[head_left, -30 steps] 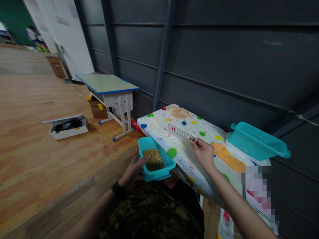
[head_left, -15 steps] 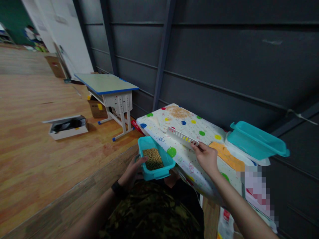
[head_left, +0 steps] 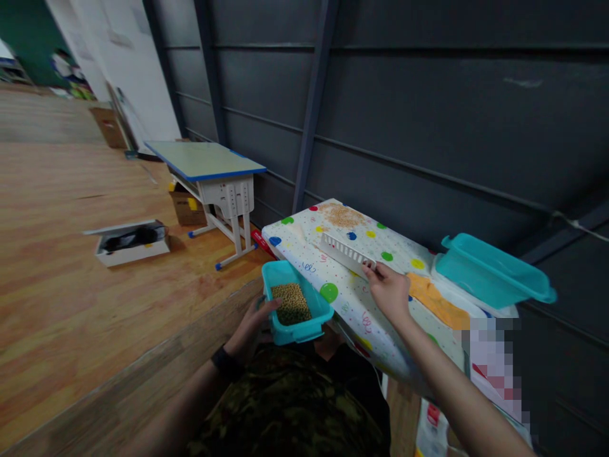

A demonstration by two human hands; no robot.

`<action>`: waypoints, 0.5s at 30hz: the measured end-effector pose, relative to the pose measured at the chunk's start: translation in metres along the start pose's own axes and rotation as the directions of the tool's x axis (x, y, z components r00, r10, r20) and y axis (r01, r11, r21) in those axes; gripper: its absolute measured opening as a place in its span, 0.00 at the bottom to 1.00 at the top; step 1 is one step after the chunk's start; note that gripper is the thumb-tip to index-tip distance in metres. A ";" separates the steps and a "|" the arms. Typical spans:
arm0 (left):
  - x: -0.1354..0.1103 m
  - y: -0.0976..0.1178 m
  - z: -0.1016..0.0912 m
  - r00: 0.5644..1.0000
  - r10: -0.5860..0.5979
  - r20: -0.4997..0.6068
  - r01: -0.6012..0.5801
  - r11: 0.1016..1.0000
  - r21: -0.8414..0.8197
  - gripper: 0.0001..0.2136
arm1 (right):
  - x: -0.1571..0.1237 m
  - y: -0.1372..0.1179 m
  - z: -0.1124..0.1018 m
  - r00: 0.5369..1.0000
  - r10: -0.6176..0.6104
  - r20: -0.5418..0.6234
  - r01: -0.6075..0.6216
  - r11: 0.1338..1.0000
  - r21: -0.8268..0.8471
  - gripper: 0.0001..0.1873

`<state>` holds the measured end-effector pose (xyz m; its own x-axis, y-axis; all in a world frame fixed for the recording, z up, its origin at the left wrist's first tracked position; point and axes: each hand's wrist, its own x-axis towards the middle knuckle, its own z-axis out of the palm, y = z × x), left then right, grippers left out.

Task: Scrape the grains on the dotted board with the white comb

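My left hand (head_left: 257, 320) grips the near left side of a teal plastic container (head_left: 314, 303), its thumb over the rim. Soybeans (head_left: 291, 303) lie inside, with darker green beans toward the near end. This container is held at the table's front edge, above my lap. My right hand (head_left: 389, 289) pinches one end of a long white slotted plastic piece (head_left: 346, 252), which stands on its edge over the spotted tablecloth (head_left: 304, 251). Farther back on the cloth is a spread-out patch of small tan grains (head_left: 341, 216).
A second teal container (head_left: 497, 266) sits at the table's right, on something white. An orange cloth (head_left: 435, 298) lies near my right forearm. A dark panelled wall (head_left: 404, 114) runs behind. To the left are a school desk (head_left: 204, 158) and an open white box (head_left: 136, 246) on the floor.
My right hand has shifted slightly up and left, and the white slotted piece has turned and moved a little away from me. The container in my left hand has barely moved.
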<state>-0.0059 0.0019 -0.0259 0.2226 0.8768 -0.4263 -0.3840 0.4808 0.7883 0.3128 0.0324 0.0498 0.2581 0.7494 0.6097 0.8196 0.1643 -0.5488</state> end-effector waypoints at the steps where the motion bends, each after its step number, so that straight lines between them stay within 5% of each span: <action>1: 0.000 0.000 0.000 1.000 0.002 0.001 -0.002 1.000 -0.010 0.47 | 0.000 0.001 0.000 1.000 0.001 0.002 -0.001 1.000 0.003 0.23; 15: -0.001 0.003 0.001 0.999 -0.017 -0.040 0.019 0.998 0.056 0.43 | 0.003 0.004 -0.001 0.999 0.040 0.011 -0.041 0.999 0.030 0.26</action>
<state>-0.0061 0.0023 -0.0224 0.1930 0.8685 -0.4567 -0.3292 0.4957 0.8036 0.3172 0.0347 0.0495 0.2853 0.7624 0.5809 0.7926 0.1530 -0.5902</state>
